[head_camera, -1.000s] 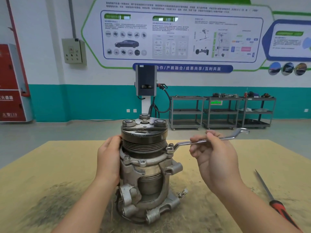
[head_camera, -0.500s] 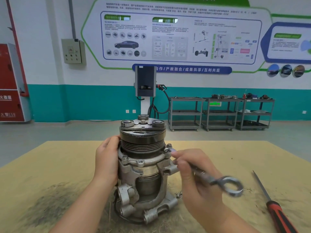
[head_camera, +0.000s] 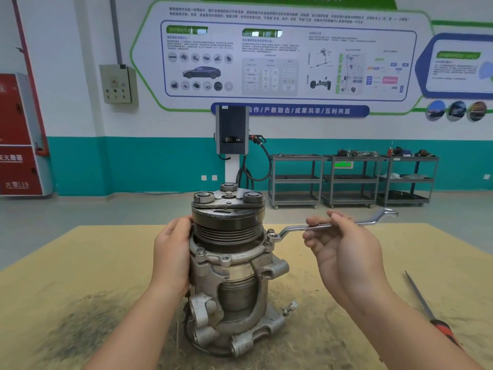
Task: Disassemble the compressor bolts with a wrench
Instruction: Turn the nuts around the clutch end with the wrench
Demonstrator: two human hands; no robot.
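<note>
While left hand (head_camera: 170, 252) steadies compressor (head_camera: 229, 265), wrench (head_camera: 328, 227) (gripped) on bolt (head_camera: 272, 237)

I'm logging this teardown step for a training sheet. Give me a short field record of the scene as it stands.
workpiece: compressor, upright on the table
left hand: holds the compressor's side
right hand: grips the wrench mid-handle
wrench ring end: on a flange bolt, right side
wrench handle: points right, roughly level
nearby tool: screwdriver, on the table, right
</note>
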